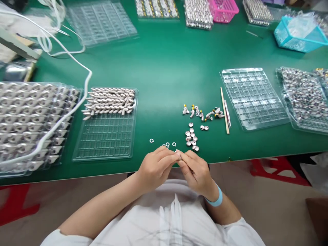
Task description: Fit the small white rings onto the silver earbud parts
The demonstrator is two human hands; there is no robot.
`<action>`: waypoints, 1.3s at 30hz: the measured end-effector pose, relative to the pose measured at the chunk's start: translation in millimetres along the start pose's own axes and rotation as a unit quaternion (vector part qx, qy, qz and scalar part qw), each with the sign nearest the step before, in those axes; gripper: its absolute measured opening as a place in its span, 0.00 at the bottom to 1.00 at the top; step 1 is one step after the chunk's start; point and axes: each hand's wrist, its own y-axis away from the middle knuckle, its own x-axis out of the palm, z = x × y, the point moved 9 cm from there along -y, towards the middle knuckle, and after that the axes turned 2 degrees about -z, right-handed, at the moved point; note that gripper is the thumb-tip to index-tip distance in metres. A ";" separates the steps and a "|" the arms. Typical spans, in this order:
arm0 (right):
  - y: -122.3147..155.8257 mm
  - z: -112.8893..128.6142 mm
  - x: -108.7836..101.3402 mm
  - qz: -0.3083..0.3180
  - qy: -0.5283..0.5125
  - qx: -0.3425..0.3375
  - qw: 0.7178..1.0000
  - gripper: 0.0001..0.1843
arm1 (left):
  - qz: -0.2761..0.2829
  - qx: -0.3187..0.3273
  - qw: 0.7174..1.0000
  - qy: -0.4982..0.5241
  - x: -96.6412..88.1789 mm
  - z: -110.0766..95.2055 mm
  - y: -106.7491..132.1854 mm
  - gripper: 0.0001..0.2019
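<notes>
My left hand [156,168] and my right hand [195,171] meet at the table's front edge, fingertips pinched together. Between them is a small silvery part [179,156], mostly covered by the fingers, so its kind cannot be made out. Just beyond the left fingers lie several thin white rings [167,144], one ring [151,140] apart from the others. Ahead of my right hand is a loose group of small round metal caps [191,135]. Farther back, small metal pieces with yellow ends [196,111] are scattered near a wooden stick [224,110] and tweezers [227,114].
On the left, a clear tray [106,136] holds rows of slim metal parts [110,100], beside stacked trays of larger metal pieces [23,119]. A white cable [88,77] crosses them. To the right are a clear tray [253,97], a filled tray [304,95] and a blue basket [294,42].
</notes>
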 end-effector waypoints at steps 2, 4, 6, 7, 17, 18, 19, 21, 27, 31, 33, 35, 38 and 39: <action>-1.2 -0.7 -2.3 0.021 -0.006 0.014 1.000 0.25 | -0.027 -0.028 0.999 0.004 -7.9 3.5 -3.6 0.11; -1.8 -3.9 -14.7 0.004 0.008 0.033 0.999 0.27 | -0.063 -0.065 0.996 -0.017 -23.5 12.3 -5.5 0.11; -0.6 -9.3 -33.1 -0.036 0.025 0.048 0.998 0.25 | -0.101 -0.102 0.988 -0.057 -48.1 26.0 -4.8 0.08; 0.5 -10.5 -41.4 -0.052 0.033 0.042 0.997 0.24 | -0.120 -0.121 0.982 -0.076 -63.7 34.5 -3.3 0.06; 24.4 -59.1 -76.7 -0.176 0.113 0.169 0.963 0.16 | -0.137 -0.445 0.822 -0.326 -201.1 146.9 52.4 0.14; 25.3 -61.0 -75.1 -0.184 0.112 0.162 0.963 0.16 | -0.134 -0.461 0.809 -0.340 -207.9 153.4 56.9 0.15; 26.1 -63.1 -73.8 -0.194 0.112 0.157 0.962 0.15 | -0.132 -0.475 0.795 -0.354 -214.2 158.6 61.0 0.16; 27.6 -66.6 -72.1 -0.213 0.108 0.147 0.960 0.14 | -0.121 -0.497 0.775 -0.372 -222.8 167.1 66.7 0.14; 27.6 -68.1 -69.9 -0.218 0.092 0.117 0.964 0.16 | -0.059 -0.517 0.758 -0.392 -226.1 179.5 65.9 0.14; 28.5 -66.6 -68.5 -0.212 0.097 0.106 0.967 0.15 | -0.012 -0.517 0.756 -0.400 -217.3 182.4 61.4 0.14; 29.7 -68.3 -66.3 -0.203 0.107 0.116 0.966 0.15 | 0.003 -0.520 0.752 -0.405 -213.6 184.8 60.9 0.13; 30.3 -69.1 -63.8 -0.192 0.112 0.120 0.967 0.14 | 0.012 -0.524 0.745 -0.413 -211.7 187.8 61.3 0.12; 29.8 -66.5 -62.1 -0.190 0.111 0.105 0.970 0.14 | 0.020 -0.523 0.739 -0.425 -210.8 192.5 61.4 0.12; 29.4 -65.4 -61.9 -0.192 0.110 0.097 0.970 0.14 | 0.022 -0.522 0.736 -0.430 -211.0 193.6 61.3 0.12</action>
